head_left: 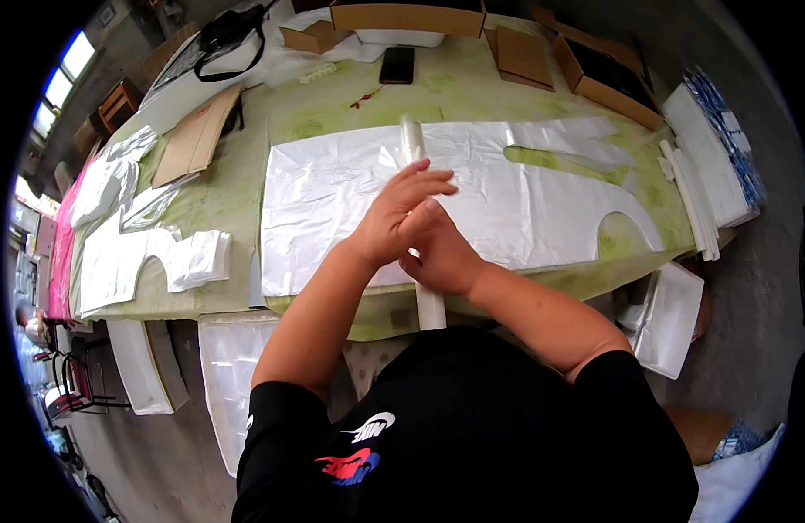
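A large sheet of thin white plastic [332,187], shaped like a bag or apron with cut-out loops at its right end, lies spread on the table. Across its middle runs a pale tube or roll [429,307], which points from my body toward the far side. My left hand [390,216] is over the roll with its fingers stretched out and apart. Close against it on the right, my right hand [448,254] has its fingers curled in. The left hand and the right hand's own back hide whatever those fingers hold.
A green patterned cloth [468,87] covers the table. Folded white plastic pieces [115,270] lie at the left, near a cardboard sheet [197,139]. A phone [397,65] and open cardboard boxes [607,83] lie at the back. White rolls [690,200] rest along the right edge.
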`<state>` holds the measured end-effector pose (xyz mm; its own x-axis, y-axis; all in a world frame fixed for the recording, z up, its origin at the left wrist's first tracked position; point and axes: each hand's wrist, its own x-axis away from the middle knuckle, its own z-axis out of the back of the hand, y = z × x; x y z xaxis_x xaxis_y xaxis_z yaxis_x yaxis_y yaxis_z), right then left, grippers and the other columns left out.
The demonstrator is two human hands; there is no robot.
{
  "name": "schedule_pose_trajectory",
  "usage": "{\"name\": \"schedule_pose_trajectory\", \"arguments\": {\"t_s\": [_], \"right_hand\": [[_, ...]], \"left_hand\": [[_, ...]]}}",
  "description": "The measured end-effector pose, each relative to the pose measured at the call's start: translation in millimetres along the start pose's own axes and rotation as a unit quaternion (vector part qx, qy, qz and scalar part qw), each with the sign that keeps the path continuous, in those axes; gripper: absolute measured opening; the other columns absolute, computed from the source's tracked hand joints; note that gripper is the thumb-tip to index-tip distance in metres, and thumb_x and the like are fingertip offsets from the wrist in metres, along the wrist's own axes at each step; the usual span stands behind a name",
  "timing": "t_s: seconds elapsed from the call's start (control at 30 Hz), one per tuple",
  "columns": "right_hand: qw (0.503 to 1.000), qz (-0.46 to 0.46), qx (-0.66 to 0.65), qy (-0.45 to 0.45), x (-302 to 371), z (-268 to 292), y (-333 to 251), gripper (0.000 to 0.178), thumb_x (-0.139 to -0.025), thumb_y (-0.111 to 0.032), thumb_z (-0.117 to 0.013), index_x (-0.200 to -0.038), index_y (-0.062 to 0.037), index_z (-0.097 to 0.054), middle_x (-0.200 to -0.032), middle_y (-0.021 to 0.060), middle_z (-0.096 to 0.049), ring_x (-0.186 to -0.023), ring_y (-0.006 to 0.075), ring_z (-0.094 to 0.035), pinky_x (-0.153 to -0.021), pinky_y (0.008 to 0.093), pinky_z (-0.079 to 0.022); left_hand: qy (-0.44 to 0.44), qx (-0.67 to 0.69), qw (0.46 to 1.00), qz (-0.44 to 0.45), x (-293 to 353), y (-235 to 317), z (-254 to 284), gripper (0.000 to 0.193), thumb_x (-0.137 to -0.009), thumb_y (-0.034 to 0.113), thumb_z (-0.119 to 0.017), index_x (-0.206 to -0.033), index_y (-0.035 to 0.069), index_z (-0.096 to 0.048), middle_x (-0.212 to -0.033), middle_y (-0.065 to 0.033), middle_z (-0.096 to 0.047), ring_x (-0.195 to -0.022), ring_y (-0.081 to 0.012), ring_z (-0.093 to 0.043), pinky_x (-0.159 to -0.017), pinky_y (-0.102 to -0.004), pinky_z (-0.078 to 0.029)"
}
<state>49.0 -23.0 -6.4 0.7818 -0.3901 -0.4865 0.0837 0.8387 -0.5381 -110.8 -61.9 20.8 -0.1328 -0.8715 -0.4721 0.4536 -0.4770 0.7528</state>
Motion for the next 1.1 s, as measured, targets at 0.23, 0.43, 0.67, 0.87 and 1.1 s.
{"name": "schedule_pose_trajectory", "arguments": {"t_s": [0.23, 0.43, 0.67, 0.87, 1.1], "right_hand": [[0.996, 0.063, -0.064, -0.012, 30.5, 4.6, -15.2, 0.018, -0.079, -0.007, -0.077, -0.097, -0.0089, -0.074, -0.113, 0.0088, -0.070, -0.127, 0.0367, -0.057, -0.113, 0.0533, -0.041], [0.970, 0.115, -0.187, -0.104, -4.3, -18.6, -31.1, 0.015, -0.081, -0.009, -0.073, -0.096, -0.0067, -0.074, -0.105, 0.0093, -0.071, -0.113, 0.0337, -0.062, -0.105, 0.0469, -0.047], [0.958, 0.134, -0.243, -0.070, 16.4, -15.6, -41.5, 0.017, -0.083, -0.004, -0.072, -0.099, -0.0093, -0.072, -0.096, 0.0073, -0.070, -0.094, 0.0312, -0.066, -0.099, 0.0477, -0.051], [0.969, 0.043, -0.240, -0.030, 54.1, 9.7, -42.2, 0.021, -0.081, 0.000, -0.073, -0.099, -0.0093, -0.072, -0.089, 0.0072, -0.069, -0.084, 0.0310, -0.066, -0.101, 0.0472, -0.051], [0.965, 0.043, -0.256, -0.036, 61.8, 12.7, -37.5, 0.021, -0.079, 0.001, -0.073, -0.098, -0.0073, -0.072, -0.088, 0.0079, -0.070, -0.081, 0.0293, -0.066, -0.082, 0.0405, -0.054]], "left_hand": [[-0.001, -0.016, 0.998, 0.066, 45.4, -55.0, 17.6, 0.031, -0.105, 0.027, -0.052, -0.111, 0.004, -0.072, -0.139, -0.0145, -0.062, -0.145, -0.0389, -0.041, -0.125, -0.0464, -0.025], [0.046, -0.031, 0.996, 0.070, 48.3, -42.0, 28.8, 0.029, -0.099, 0.033, -0.063, -0.120, 0.016, -0.074, -0.154, -0.0106, -0.053, -0.156, -0.0427, -0.022, -0.124, -0.0540, -0.025], [-0.034, -0.258, 0.949, 0.179, 78.8, -15.4, 62.6, 0.028, -0.088, 0.026, -0.074, -0.115, 0.018, -0.075, -0.156, -0.0065, -0.053, -0.156, -0.0450, -0.022, -0.124, -0.0600, -0.021], [0.129, -0.312, 0.935, 0.110, 94.8, 15.1, 79.6, 0.038, -0.084, 0.003, -0.062, -0.121, 0.012, -0.069, -0.154, -0.0144, -0.051, -0.151, -0.0424, -0.033, -0.123, -0.0530, -0.030], [0.031, -0.465, 0.774, 0.429, 99.6, -9.6, 91.7, 0.076, -0.091, 0.014, -0.052, -0.161, 0.001, -0.026, -0.166, -0.0264, -0.027, -0.155, -0.0411, -0.026, -0.128, -0.0437, -0.022]]}}
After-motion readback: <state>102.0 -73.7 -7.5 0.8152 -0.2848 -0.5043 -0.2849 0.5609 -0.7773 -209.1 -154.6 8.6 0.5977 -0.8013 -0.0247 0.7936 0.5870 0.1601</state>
